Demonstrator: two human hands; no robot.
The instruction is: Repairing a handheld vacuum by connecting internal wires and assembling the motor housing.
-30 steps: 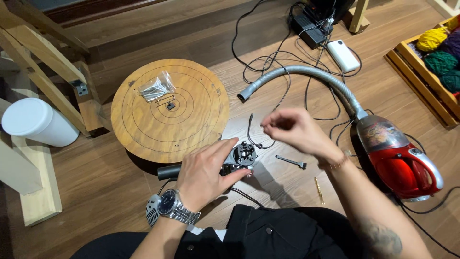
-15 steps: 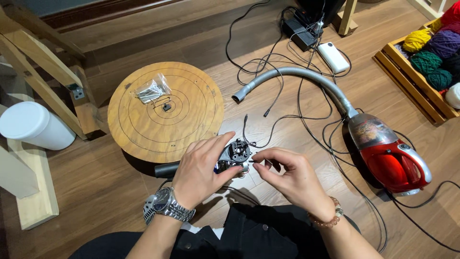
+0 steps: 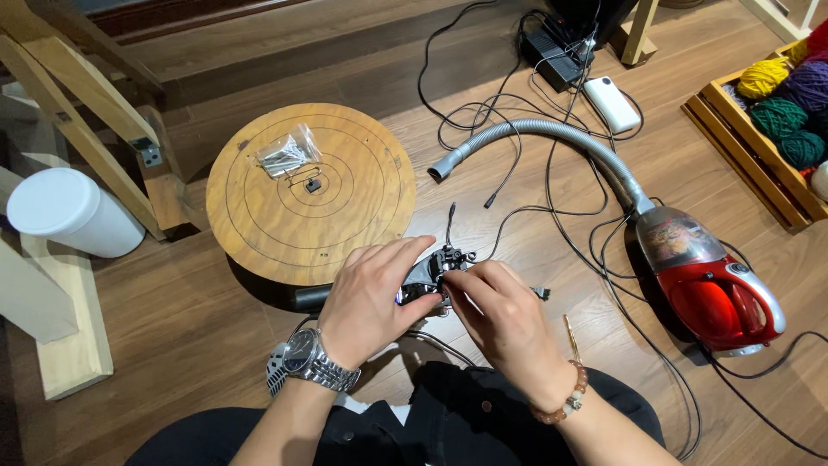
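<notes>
My left hand (image 3: 373, 298), with a metal watch on the wrist, grips a small black mechanical device (image 3: 433, 270) with metal parts, held just above the wooden floor. My right hand (image 3: 500, 319), wearing a bead bracelet, touches the device's right side with pinched fingertips; whatever they pinch is too small to make out. A thin black wire (image 3: 449, 226) rises from the device. A small dark screw-like part (image 3: 540, 292) lies on the floor just right of my right hand.
A round wooden board (image 3: 362, 185) carries a clear bag of metal hardware (image 3: 289, 154). A red vacuum cleaner (image 3: 711, 280) with grey hose (image 3: 552, 134) lies right. Tangled cables (image 3: 517, 103), a white container (image 3: 65, 211), wooden frame legs (image 3: 82, 129) and a yarn crate (image 3: 776, 95) surround me.
My right hand came down from a raised position at the right and closed in on the device held by my left hand. The view shifted slightly.
</notes>
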